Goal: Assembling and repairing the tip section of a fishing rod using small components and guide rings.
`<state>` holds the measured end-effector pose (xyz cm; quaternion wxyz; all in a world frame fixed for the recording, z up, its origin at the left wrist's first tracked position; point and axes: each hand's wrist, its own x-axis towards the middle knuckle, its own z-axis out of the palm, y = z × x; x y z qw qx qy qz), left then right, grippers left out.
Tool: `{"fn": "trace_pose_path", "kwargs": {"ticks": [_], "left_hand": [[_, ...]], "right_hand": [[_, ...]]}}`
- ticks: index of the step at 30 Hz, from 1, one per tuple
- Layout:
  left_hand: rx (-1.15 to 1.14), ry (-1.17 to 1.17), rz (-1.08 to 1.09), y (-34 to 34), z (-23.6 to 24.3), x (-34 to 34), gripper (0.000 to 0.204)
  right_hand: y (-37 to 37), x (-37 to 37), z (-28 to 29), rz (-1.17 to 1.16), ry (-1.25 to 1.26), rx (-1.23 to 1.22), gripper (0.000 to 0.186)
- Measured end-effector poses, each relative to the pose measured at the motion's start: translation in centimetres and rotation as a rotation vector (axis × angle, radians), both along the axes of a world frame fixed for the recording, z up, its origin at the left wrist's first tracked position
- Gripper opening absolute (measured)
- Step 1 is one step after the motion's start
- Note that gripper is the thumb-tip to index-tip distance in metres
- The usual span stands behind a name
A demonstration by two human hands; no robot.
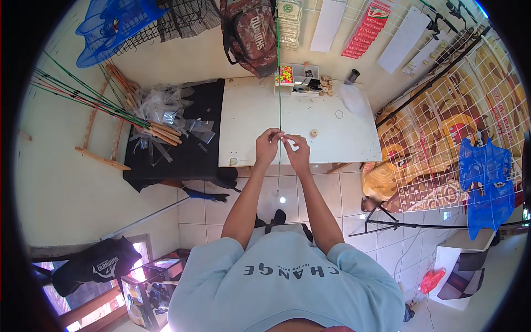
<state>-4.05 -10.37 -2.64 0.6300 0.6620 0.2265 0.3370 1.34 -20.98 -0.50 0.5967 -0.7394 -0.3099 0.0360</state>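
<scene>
A thin green fishing rod [280, 105] runs lengthwise in front of me, over the white table and past its near edge. My left hand [266, 145] pinches the rod between thumb and fingers. Close against it, my right hand [298, 152] has thumb and fingertips brought together at the same spot on the rod. Whatever small thing lies between those right fingertips is too tiny to make out. On the table [249, 116], just right of my hands, sits a small beige spool [314, 133].
A tray [305, 71] holding bright beads stands at the table's back, with several small spools [326, 86] beside it. Left, a black-covered table [152, 166] carries plastic bags and several wooden-handled rods [163, 133]. At right are a white wire grid [437, 138] and a black stand [381, 221].
</scene>
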Motion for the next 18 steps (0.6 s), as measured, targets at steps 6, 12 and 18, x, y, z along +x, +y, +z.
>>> {"fn": "trace_pose_path", "kwargs": {"ticks": [6,12,18], "left_hand": [[0.008,0.001,0.022,-1.0,0.2,-0.3,0.01],[-0.053,0.005,-0.018,-1.7,0.7,-0.6,0.01],[-0.118,-0.02,-0.047,-2.1,0.0,-0.6,0.01]], "right_hand": [[-0.5,0.0,-0.8,0.013,0.063,0.084,0.016],[-0.8,0.3,-1.7,0.035,0.1,0.117,0.016],[-1.4,0.4,-1.7,0.057,0.244,0.157,0.011]]}}
